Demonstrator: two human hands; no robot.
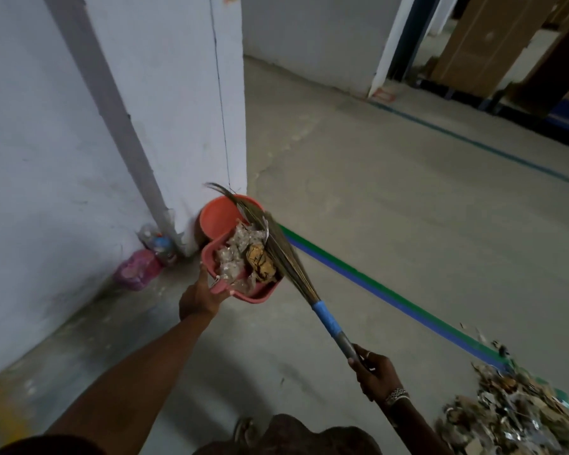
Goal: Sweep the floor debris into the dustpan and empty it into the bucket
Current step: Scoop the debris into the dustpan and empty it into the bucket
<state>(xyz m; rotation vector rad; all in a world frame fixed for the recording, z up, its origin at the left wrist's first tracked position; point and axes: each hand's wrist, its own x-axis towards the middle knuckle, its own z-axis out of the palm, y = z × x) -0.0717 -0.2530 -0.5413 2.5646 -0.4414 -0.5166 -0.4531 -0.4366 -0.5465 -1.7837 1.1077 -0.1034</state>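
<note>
My left hand (200, 296) grips the handle of a pink dustpan (211, 257) held above the floor, loaded with crumpled wrappers and paper scraps (243, 254). Its front edge reaches over the rim of an orange bucket (216, 216) standing at the foot of a white pillar. My right hand (376, 372) grips the grey handle of a grass broom (283, 251) with blue tape round its neck; the bristles lie across the load in the dustpan and stretch over the bucket. A heap of floor debris (506, 412) lies at the lower right.
The white pillar (165, 110) and a wall close off the left. Plastic bottles and a pink bag (138, 267) sit in the corner by a grey pipe. A green and blue floor stripe (375, 287) runs diagonally. Cardboard boxes (486, 37) stand far right.
</note>
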